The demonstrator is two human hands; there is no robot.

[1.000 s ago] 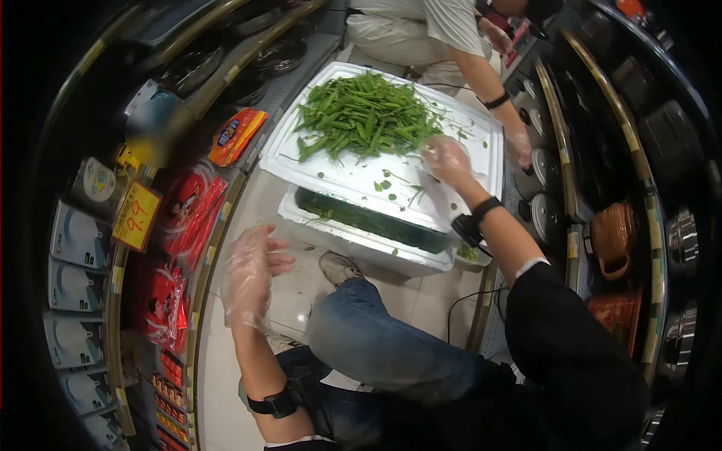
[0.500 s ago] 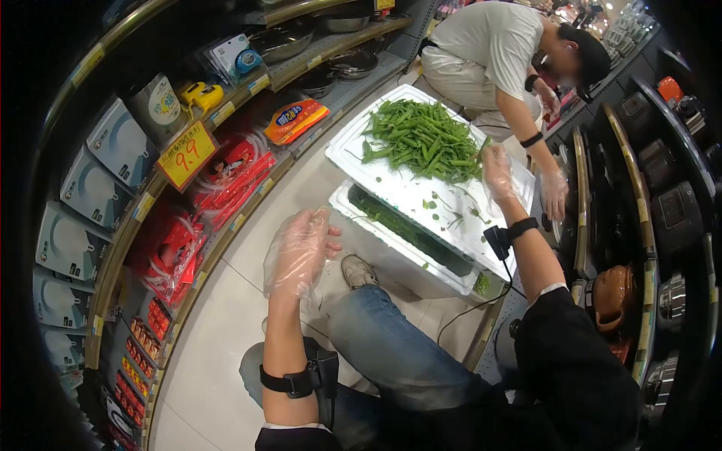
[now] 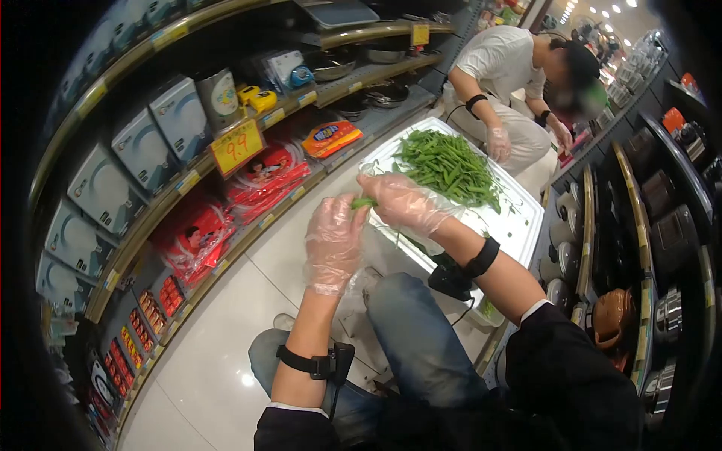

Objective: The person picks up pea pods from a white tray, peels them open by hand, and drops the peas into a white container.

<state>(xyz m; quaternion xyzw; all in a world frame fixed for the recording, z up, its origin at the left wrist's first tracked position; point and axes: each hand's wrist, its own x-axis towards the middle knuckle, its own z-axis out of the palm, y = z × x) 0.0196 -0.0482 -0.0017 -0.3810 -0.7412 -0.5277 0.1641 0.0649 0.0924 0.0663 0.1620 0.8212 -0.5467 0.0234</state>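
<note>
My left hand point(image 3: 333, 239), in a clear plastic glove, pinches a green pea pod point(image 3: 364, 202). Just right of it, my right hand point(image 3: 410, 204), gloved the same way, has its fingers closed at the pod's other side. Both hands meet in front of the white foam lid point(image 3: 517, 233). A heap of green pods point(image 3: 445, 169) lies on that lid, with loose bits of stem beside it. My right forearm and hand hide much of the foam box below the lid.
Another person point(image 3: 500, 71) in a white shirt crouches beyond the lid, gloved hands low. Shelves run along both sides: boxed goods point(image 3: 89, 180), red packages point(image 3: 192, 237) and a yellow price sign point(image 3: 238, 146) at left, pots point(image 3: 560, 259) at right. Tiled floor point(image 3: 203, 376) lies below.
My right hand has come left from the pod heap to meet my left hand, and a pod is now between them. The view has shifted left. The other person's hands have drawn back.
</note>
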